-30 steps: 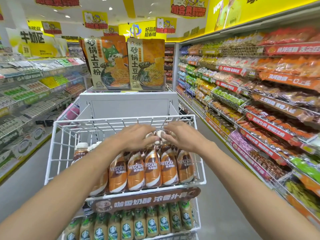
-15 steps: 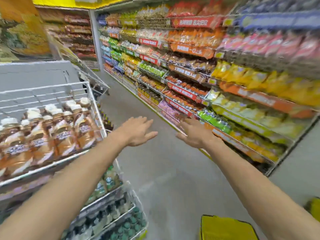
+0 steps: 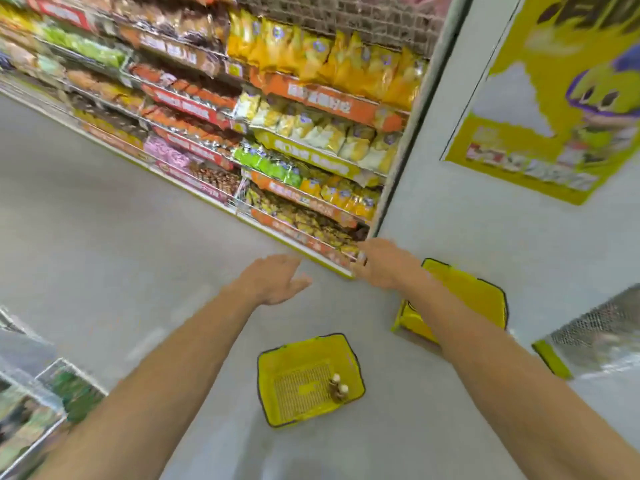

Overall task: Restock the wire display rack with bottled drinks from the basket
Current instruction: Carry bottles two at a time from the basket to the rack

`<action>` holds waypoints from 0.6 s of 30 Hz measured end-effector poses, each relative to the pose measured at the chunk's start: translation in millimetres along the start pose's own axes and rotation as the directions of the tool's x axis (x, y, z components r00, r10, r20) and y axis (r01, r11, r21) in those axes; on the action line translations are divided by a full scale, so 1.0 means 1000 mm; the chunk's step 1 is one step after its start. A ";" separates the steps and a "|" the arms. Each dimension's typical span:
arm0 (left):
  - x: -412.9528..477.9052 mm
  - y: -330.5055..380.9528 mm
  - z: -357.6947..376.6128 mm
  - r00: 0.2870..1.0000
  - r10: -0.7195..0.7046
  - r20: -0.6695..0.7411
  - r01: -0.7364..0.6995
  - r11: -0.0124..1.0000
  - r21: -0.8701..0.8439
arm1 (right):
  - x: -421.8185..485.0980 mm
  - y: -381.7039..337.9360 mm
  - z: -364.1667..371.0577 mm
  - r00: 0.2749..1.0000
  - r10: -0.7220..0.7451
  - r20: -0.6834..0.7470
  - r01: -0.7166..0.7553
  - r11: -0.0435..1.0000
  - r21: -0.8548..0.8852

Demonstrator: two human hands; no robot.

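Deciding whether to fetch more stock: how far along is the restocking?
Done, seemingly: the basket holds just two bottles, so most stock is likely out already. In hand: nothing; the left hand and right hand are both open above the floor. Left: those two bottles must reach the rack, barely visible at lower left. A second basket lies farther right, contents unclear.

Shop aisle, blurred by motion

Stocked snack shelves are the landmark: smooth grey floor spreads before them, a pale wall adjoins their right end, and a yellow poster hangs further right.
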State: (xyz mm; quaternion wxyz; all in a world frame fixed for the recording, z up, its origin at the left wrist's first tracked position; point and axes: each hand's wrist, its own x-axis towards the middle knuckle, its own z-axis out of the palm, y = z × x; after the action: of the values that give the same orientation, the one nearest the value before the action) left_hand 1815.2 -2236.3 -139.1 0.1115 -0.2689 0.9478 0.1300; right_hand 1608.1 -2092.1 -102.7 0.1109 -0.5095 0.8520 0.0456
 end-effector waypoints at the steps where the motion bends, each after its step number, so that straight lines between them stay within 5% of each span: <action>1: 0.017 0.008 0.011 1.000 0.005 0.020 -0.005 1.000 -0.007 | 0.007 0.013 0.011 1.000 -0.004 0.019 0.004 1.000 0.002; 13: 0.135 0.019 0.230 0.905 -0.134 0.403 0.194 0.974 -0.113 | 0.072 0.109 0.255 0.882 -0.009 0.471 -0.040 0.995 0.094; 18: 0.177 0.021 0.302 0.869 -0.156 0.470 0.203 0.978 -0.050 | 0.107 0.145 0.341 0.847 -0.058 0.529 -0.024 0.989 0.146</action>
State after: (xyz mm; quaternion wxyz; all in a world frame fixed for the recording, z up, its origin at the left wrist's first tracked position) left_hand 1699.8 -2212.1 -469.1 0.3329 -0.3221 0.8571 0.2256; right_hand 1480.3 -2049.3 -464.6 0.3800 -0.4750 0.7845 0.1208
